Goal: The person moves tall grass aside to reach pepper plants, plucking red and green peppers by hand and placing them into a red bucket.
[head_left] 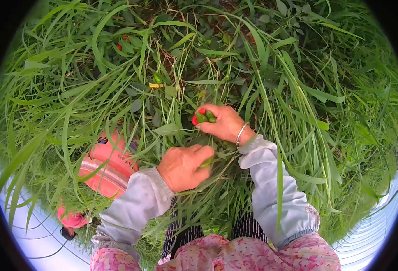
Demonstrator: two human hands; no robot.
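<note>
My right hand (226,123), with a bangle at its wrist, is closed round several small peppers (202,117), green and red, near the middle of the view. Lower and to the left, my left hand (184,168) has its fingers curled round a green pepper (206,162); part of the pepper shows at the fingertips. The hands are apart, both above long grass and leafy plants. Another green pepper (157,78) hangs among the leaves above them, beside a yellow leaf (155,85).
A red-pink container (104,169) lies in the grass at the left, partly covered by blades. Beyond it, at the lower left, a person in red (72,218) is seen. Red peppers (119,47) show among leaves at the upper left. Long grass blades cross around both arms.
</note>
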